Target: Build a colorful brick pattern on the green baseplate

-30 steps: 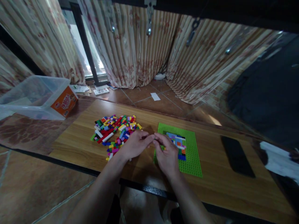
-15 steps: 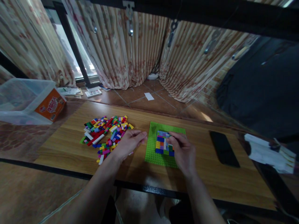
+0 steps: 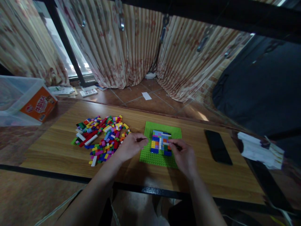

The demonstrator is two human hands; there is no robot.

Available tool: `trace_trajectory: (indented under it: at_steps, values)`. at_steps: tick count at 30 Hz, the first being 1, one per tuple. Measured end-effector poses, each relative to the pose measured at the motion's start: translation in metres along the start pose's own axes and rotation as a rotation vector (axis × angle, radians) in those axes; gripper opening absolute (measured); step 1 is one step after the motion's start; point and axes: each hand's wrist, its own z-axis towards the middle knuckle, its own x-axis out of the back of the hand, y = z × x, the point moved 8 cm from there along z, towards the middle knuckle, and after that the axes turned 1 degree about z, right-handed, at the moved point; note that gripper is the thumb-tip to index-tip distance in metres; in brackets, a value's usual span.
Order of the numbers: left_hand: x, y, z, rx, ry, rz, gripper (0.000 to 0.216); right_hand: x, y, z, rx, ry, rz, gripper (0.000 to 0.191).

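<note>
A green studded baseplate [image 3: 145, 158] lies on the wooden table, bearing a flat build of toy bricks [image 3: 154, 144] in blue, yellow, orange, white and other colours. My right hand [image 3: 185, 157] is at the right side of this build, thumb and fingertips pinched together at its edge; whatever sits between them is hidden. At the plate's left edge hovers my left hand [image 3: 131, 147], its thumb and index finger closed together. Anything in that pinch is too small to make out. Left of it spreads a loose pile of bricks [image 3: 101, 135], partly covered by the hand.
A black phone [image 3: 218, 147] lies on the table [image 3: 58, 150] to the right. A clear plastic bin with an orange label [image 3: 39, 105] stands at the far left. White papers [image 3: 260, 149] lie beyond the table's right end. Striped curtains [image 3: 138, 47] hang behind.
My right hand has drawn back from over the middle of the build to its right edge, uncovering more bricks. My left hand now overlaps the plate's left edge. The view has shifted slightly.
</note>
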Motion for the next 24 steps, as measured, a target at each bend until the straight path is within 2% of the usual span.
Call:
trace_trajectory:
  at_steps: [7,15,24]
  values:
    - [-0.002,0.002,-0.001,-0.011,-0.027,0.059,0.024,-0.013,-0.015,-0.004,0.098,-0.052,-0.061,0.017]
    - [-0.002,0.005,-0.002,-0.016,0.008,0.056,0.02,-0.017,-0.007,-0.005,0.058,-0.016,0.033,0.015]
    - [0.0,0.005,-0.001,-0.063,0.03,0.122,0.02,-0.016,-0.001,-0.003,0.046,0.015,-0.015,0.015]
